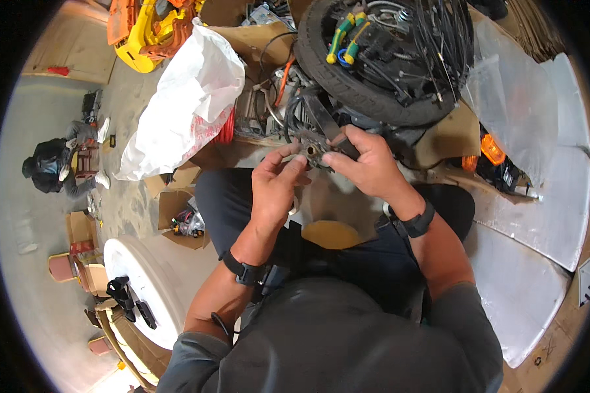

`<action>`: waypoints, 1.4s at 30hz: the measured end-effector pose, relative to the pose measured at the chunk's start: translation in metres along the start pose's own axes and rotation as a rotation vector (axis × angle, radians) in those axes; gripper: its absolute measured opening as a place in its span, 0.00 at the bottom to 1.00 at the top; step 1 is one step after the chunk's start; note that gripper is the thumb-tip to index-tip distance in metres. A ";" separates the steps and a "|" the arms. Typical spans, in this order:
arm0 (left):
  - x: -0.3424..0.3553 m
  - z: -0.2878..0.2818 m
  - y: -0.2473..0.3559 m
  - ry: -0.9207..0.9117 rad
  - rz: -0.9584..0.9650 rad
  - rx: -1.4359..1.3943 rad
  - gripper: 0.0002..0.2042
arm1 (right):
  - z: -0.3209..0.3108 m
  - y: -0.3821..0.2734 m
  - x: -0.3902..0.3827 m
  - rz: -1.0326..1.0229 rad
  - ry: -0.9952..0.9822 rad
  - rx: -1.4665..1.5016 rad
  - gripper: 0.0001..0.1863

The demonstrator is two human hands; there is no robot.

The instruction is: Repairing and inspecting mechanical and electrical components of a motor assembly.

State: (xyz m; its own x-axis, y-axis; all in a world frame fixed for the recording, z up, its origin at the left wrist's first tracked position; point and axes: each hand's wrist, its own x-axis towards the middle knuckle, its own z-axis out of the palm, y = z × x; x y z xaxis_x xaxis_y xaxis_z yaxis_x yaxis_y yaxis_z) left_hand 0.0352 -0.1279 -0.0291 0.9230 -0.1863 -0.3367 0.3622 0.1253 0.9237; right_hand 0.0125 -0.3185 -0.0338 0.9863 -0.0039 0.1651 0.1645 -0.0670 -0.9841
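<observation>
My left hand (276, 180) and my right hand (367, 164) both grip a small dark metal part (311, 150) with a round hole, held between thumbs and fingers above my lap. A black band-like piece (324, 118) and dark cables (295, 111) extend up from around the part. Just beyond my hands lies a pile of metal pieces and cables, with a tire (328, 72) on top carrying black cables and green-yellow handled tools (339, 36). My fingers partly hide the held part.
A white bag (183, 105) lies left. Cardboard boxes (177, 206), a white round tub (115, 249) and yellow-orange plastic parts (137, 46) surround me. At right are white padded slabs (524, 288) and an orange light (491, 147). Another person (49, 164) sits far left.
</observation>
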 end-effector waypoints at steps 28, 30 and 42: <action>0.021 -0.053 -0.017 -0.098 -0.196 -0.440 0.23 | -0.023 0.002 0.003 -0.131 -0.253 -0.402 0.09; 0.021 -0.048 -0.015 -0.084 -0.189 -0.445 0.23 | -0.022 0.003 0.001 -0.114 -0.287 -0.450 0.08; 0.020 -0.045 -0.011 -0.015 -0.047 -0.408 0.16 | -0.012 0.004 -0.001 -0.141 -0.328 -0.493 0.10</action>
State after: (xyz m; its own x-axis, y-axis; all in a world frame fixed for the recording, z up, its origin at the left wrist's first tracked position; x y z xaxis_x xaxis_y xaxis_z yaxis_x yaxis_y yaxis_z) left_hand 0.0556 -0.0890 -0.0538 0.9035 -0.2149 -0.3708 0.4281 0.4919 0.7581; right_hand 0.0117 -0.3310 -0.0371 0.9216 0.3406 0.1860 0.3448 -0.4987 -0.7952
